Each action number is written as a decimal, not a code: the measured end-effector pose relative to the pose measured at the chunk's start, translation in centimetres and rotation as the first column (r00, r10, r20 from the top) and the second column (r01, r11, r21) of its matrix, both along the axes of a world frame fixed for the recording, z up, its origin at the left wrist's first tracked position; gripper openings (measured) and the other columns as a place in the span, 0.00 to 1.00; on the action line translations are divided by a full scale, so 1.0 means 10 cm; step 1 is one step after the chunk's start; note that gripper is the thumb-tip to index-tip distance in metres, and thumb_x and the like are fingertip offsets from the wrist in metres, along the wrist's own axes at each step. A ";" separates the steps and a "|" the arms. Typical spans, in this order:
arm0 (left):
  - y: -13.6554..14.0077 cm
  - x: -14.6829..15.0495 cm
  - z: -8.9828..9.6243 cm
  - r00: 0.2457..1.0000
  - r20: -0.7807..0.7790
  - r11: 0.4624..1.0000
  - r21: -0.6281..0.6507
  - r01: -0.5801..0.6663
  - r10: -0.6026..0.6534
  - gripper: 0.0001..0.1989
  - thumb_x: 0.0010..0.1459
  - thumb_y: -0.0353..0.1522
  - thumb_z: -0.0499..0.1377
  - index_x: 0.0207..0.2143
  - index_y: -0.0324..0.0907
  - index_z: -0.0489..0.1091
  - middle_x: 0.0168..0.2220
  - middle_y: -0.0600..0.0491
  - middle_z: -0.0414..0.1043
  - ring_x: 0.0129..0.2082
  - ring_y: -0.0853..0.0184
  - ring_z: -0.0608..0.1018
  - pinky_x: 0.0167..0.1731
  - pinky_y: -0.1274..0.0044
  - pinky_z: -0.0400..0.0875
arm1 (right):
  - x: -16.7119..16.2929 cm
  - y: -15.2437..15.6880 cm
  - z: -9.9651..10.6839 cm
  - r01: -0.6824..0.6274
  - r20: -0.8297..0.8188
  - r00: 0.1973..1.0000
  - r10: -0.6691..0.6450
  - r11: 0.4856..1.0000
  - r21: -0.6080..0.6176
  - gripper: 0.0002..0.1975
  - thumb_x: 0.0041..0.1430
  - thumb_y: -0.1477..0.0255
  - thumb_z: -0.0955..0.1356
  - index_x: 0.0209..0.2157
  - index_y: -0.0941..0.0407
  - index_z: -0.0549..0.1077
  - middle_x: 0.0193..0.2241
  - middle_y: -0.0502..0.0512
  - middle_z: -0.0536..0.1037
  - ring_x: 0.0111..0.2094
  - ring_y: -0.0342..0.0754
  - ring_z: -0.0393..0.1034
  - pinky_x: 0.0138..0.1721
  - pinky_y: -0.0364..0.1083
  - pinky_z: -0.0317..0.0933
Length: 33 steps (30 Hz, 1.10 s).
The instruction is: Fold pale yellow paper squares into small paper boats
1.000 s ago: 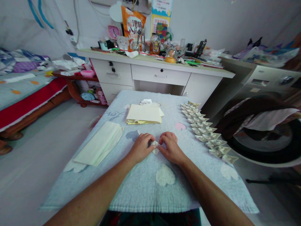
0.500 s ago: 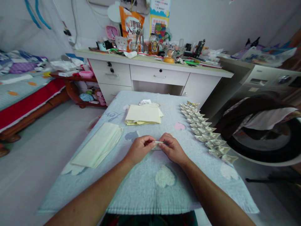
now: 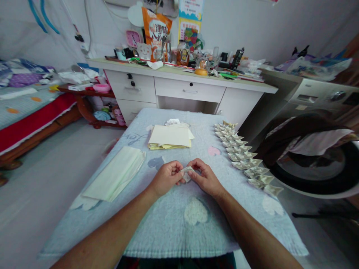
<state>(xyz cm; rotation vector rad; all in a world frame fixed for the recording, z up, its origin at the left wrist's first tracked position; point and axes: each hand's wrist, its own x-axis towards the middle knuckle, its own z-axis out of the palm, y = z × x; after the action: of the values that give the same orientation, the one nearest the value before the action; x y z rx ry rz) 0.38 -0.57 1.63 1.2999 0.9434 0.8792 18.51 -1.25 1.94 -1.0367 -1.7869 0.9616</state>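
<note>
Between both hands, over the middle of the cloth-covered table, is a small folded piece of paper (image 3: 187, 173). My left hand (image 3: 167, 176) pinches its left side between thumb and fingers. On the other side my right hand (image 3: 205, 177) grips it, thumb on top. Part of the paper is hidden by my fingers. To the right stand rows of folded paper boats (image 3: 241, 154), pale, with pointed tips. Beyond my hands lies a stack of cream and yellow paper sheets (image 3: 169, 135). A pile of long pale green paper (image 3: 116, 173) rests at the left.
A light blue patterned cloth (image 3: 162, 228) covers the table. Crumpled white paper (image 3: 172, 121) lies behind the stack. A cluttered white desk (image 3: 190, 89) stands at the far side, a washing machine (image 3: 316, 93) with open door at right, a bed (image 3: 30, 108) at left.
The folded paper between my hands has turned from a thin edge-on strip to show a wider, tilted face. My fingers have shifted slightly on it.
</note>
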 end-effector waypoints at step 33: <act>-0.04 -0.13 -0.07 0.760 -0.622 0.722 0.612 0.323 0.187 0.07 0.51 0.22 0.56 0.27 0.42 0.68 0.31 0.53 0.72 0.36 0.64 0.70 0.39 0.73 0.63 | 0.01 -0.05 -0.08 -0.163 0.627 0.778 -0.029 0.955 0.247 0.10 0.51 0.82 0.65 0.33 0.56 0.72 0.33 0.53 0.71 0.39 0.49 0.61 0.41 0.46 0.53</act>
<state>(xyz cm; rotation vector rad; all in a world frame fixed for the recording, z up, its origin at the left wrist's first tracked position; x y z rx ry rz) -0.91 -0.92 0.97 2.4099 1.1186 0.7357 18.59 -1.71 1.18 -1.1901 -2.4386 0.3691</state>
